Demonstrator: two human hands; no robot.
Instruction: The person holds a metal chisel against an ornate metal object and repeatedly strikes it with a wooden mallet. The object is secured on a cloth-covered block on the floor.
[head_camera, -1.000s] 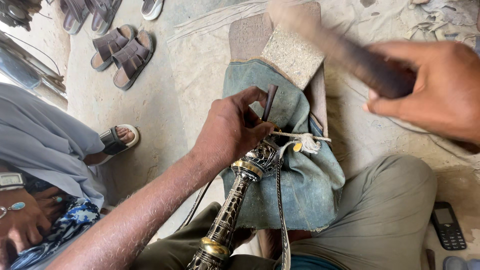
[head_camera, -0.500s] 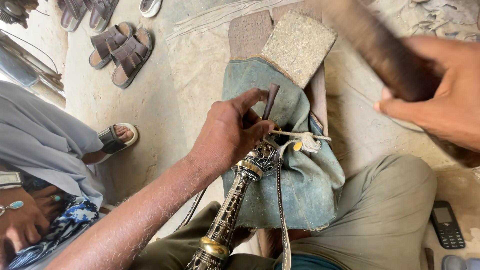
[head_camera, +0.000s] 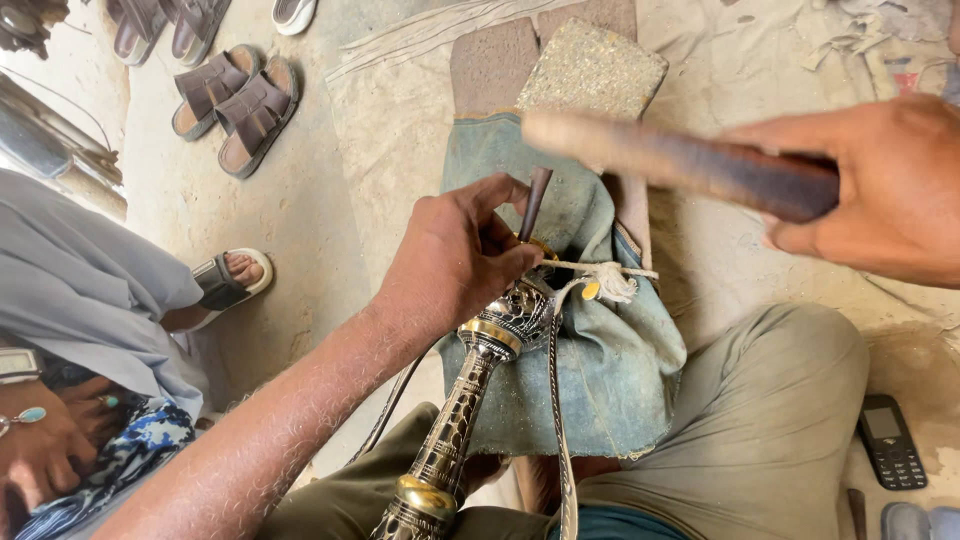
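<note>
My left hand (head_camera: 455, 255) grips a thin dark metal punch (head_camera: 534, 200) upright against the top of an engraved metal stem (head_camera: 470, 390) with brass bands. The stem lies on a blue-green cloth (head_camera: 600, 370) draped over a block between my knees. My right hand (head_camera: 885, 190) is shut on a dark wooden-handled striker (head_camera: 660, 160), which reaches left above the punch and looks blurred. A white cord knot (head_camera: 605, 280) lies just right of the stem's head.
A rough stone slab (head_camera: 590, 70) sits past the cloth. Several sandals (head_camera: 235, 100) lie on the floor at upper left. Another person sits at left, with a sandalled foot (head_camera: 225, 280) and a hand (head_camera: 40, 450). A black keypad phone (head_camera: 888, 440) lies at lower right.
My right hand has swung the striker down and leftward, from high at the right to just above the punch. My left hand and the stem have stayed in place.
</note>
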